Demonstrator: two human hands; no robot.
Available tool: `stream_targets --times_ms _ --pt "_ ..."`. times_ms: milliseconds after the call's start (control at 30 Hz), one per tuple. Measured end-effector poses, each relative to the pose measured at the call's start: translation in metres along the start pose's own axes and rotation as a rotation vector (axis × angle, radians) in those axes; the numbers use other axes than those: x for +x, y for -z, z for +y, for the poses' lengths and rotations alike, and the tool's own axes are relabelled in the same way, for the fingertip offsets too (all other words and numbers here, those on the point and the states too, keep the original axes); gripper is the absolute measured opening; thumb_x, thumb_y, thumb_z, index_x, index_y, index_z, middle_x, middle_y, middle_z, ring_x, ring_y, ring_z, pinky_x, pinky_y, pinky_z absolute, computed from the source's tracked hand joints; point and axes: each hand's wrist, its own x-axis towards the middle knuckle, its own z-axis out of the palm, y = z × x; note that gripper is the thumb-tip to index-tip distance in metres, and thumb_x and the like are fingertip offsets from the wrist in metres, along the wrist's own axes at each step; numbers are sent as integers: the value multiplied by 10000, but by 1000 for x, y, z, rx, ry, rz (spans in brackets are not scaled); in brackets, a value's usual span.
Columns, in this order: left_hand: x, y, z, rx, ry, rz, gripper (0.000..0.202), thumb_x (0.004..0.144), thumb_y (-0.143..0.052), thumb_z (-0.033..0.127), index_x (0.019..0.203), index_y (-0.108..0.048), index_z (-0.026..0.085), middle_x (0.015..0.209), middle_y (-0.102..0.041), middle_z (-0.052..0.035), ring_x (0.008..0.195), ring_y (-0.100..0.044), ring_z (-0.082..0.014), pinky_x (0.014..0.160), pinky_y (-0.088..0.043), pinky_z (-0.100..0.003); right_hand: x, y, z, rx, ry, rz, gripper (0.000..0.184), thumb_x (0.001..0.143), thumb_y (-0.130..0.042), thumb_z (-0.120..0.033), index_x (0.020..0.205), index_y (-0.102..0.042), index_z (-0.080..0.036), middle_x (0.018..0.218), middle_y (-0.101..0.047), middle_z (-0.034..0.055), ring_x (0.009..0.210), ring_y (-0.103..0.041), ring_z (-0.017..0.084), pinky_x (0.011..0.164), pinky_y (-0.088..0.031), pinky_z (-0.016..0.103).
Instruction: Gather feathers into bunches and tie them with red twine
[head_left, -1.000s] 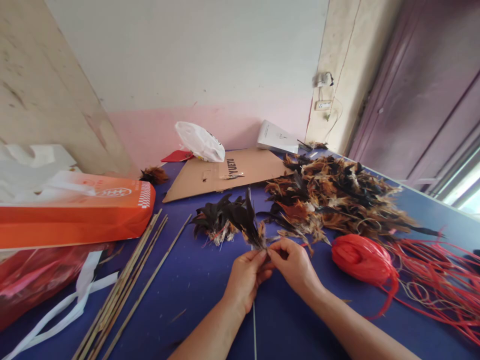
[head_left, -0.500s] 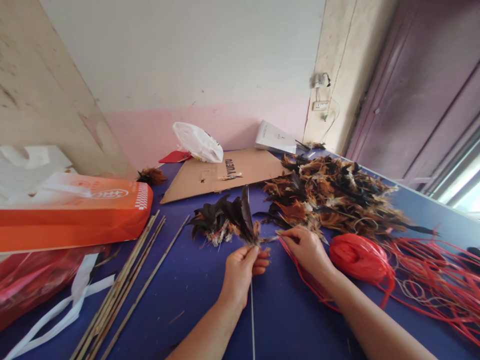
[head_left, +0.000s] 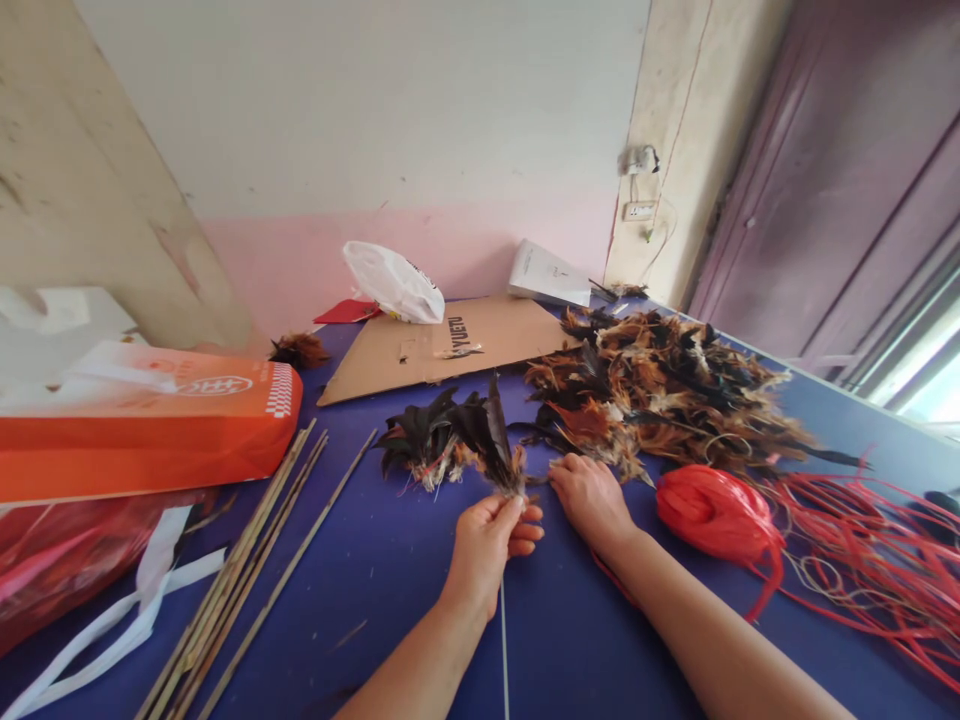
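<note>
My left hand (head_left: 487,550) pinches a small bunch of dark feathers (head_left: 491,440) by its base, tips pointing up. Just to the right, my right hand (head_left: 592,505) is closed with its back toward me, low over the table. A red plastic string (head_left: 616,582) runs from under this hand; its gripped end is hidden. A thin greyish strip shows between the two hands; I cannot tell whether it is a quill. Beside the held bunch lies another clump of black feathers (head_left: 420,435), with pale tied ends.
A big pile of brown and black feathers (head_left: 667,390) covers the table's right rear. Near it lie a red string ball (head_left: 720,510) and tangled red string (head_left: 877,560). Thin sticks (head_left: 240,570), an orange bag (head_left: 225,440) and flat cardboard (head_left: 442,350) lie left and behind.
My right hand has turned over and its fingers have curled, so the back now faces me and hides most of the string. The left hand keeps its hold, and the feather bunch tilts slightly.
</note>
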Motion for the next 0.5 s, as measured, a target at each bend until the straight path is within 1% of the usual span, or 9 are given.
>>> stream_targets --times_ms 200,300,367,433,500 --pt "-1 0 1 -4 -1 9 214 716 -604 277 800 -623 81 766 -676 -115 548 -607 -107 454 -463 -159 -1 2 0 -49 14 -8 251 836 -383 -176 717 -603 -167 771 -605 72 770 -547 193 682 -304 312" --pt "-1 1 2 -12 -1 10 208 709 -613 275 792 -625 86 762 -678 -115 549 -609 -110 451 -462 -159 -1 4 1 21 -2 2 235 811 -403 -178 689 -604 -159 753 -613 78 764 -558 190 692 -320 307" --pt "-1 1 3 -16 2 8 208 708 -616 278 792 -628 89 772 -680 -116 555 -612 -110 454 -463 -158 0 6 4 184 -51 34 196 776 -438 -192 692 -613 -167 750 -621 62 745 -563 176 680 -341 283" --pt "0 2 3 -24 9 6 202 707 -618 276 791 -633 92 783 -683 -118 562 -614 -109 457 -464 -155 1 11 6 457 -147 60 165 742 -473 -227 715 -626 -171 736 -630 42 700 -563 158 640 -366 252" --pt "1 2 3 -41 26 3 190 706 -621 268 782 -637 95 791 -685 -119 563 -616 -108 455 -463 -153 1 18 5 757 -243 47 178 718 -504 -278 727 -635 -159 678 -627 26 623 -546 140 577 -377 231"
